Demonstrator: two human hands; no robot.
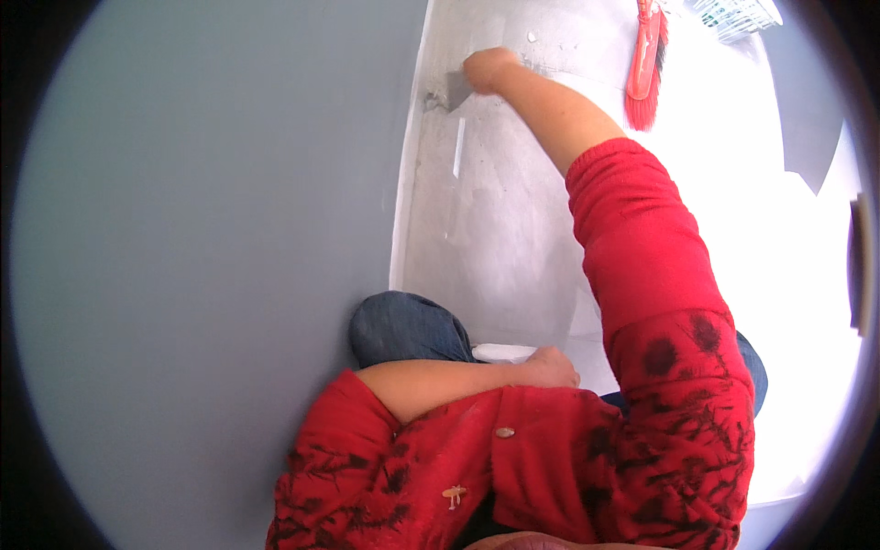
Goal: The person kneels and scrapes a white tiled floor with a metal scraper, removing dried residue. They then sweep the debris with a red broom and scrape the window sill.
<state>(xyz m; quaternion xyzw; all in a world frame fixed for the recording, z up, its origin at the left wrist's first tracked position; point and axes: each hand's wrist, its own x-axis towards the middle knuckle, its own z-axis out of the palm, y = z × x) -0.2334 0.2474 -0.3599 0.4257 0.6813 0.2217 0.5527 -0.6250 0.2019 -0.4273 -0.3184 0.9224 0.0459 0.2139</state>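
My right hand (490, 70) reaches far forward, its fingers wrapped around a scraper whose flat grey blade (459, 91) points toward the wall. The blade rests low at the floor, close to the white skirting strip (409, 172). A small greyish clump (432, 102) lies just off the blade's edge, against the strip. Across my lap, my left hand (551, 368) is curled in front of my body. Beside it a white object (505, 353) shows, perhaps the tip of a shoe. Whether the left hand holds anything is hidden.
A grey wall (220, 240) rises close along my left. The pale, glossy floor (495, 240) bears small crumbs and a white flake (531, 36) ahead. A red hand brush (645, 69) lies at the front right, with a white openwork basket (739, 17) beyond it.
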